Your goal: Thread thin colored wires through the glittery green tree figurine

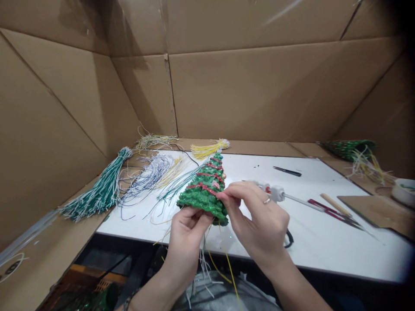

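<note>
A small green glittery Christmas tree (202, 190) with red garlands and little ornaments leans in front of me above the table edge. My left hand (189, 235) grips it by its lower rim, fingers curled under the base. At the tree's right side, my right hand (256, 211) is closed in a pinch, thumb and forefinger against the green surface. What sits between those fingertips is too small to make out. Thin white and yellow wires (203, 263) dangle from beneath the tree toward my lap.
On the left lie bundles of green-and-white wires (100, 190) and blue-and-white wires (149, 177); yellow wires (209, 149) lie behind. A soldering iron (301, 201), red-handled tweezers (333, 212), a wooden stick (335, 204) and a black knife (287, 171) occupy the right. Cardboard walls (259, 90) surround the white table (317, 242).
</note>
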Demonstrator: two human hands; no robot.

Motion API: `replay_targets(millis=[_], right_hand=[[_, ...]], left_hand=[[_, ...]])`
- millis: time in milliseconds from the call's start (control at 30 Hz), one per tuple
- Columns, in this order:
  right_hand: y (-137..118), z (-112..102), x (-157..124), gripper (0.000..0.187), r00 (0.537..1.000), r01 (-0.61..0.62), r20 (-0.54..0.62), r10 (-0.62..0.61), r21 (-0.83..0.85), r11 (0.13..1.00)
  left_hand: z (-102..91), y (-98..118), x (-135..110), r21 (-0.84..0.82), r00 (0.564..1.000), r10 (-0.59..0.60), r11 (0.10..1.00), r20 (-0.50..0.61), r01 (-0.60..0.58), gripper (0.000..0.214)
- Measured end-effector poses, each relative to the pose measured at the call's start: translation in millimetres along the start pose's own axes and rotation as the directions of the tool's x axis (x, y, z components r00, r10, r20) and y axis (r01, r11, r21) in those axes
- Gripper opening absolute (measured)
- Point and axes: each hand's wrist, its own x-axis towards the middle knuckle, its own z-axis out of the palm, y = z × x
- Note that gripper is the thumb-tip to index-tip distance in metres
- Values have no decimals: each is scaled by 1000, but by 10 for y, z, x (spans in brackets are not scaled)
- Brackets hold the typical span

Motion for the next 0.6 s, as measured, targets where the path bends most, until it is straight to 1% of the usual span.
replay_targets(millis=[67,133,200,233,267,300,367,433,467,533,600], right_hand=[[33,18,-37,14,995,83,-51,-87,-87,993],[66,21,-67,14,978,182,-66,-196,-167,969],[93,13,-84,17,955,275,-59,-290,-183,944],[102,9,-87,18,948,297,-63,-312,-174,939],[106,6,-88,19,949,292,-73,-306,-155,944],[106,4,-85,19,959,261,-84,-271,-117,958],[94,2,-76,18,987,133,-89,-131,24,991],[73,-1,-67,17,998,-13,-52,24,201,980],[61,-4,-65,16,997,-63,-27,73,267,962],[39,-15,-65,15,993,-111,2,116,325,939],[22,-24,-72,16,993,-114,10,117,326,938]], left_hand=[[-4,2,-22,-1,1000,-1,1000,-6,1,19],[-7,3,-48,1,1000,-12,1000,-9,12,19],[-7,4,-67,11,1000,-20,1000,-5,20,18],[-7,6,-72,15,1000,-23,1000,1,23,18],[-6,9,-73,17,1000,-25,1000,6,25,18],[-5,13,-71,17,1000,-26,1000,10,26,19],[-4,20,-62,16,1000,-20,1000,8,20,20],[-6,22,-50,22,1000,0,1000,2,0,19],[-9,19,-46,28,1000,13,1000,1,-13,17],[-17,7,-39,42,999,32,999,-5,-32,14],[-28,-13,-33,50,999,47,998,-12,-46,13]])
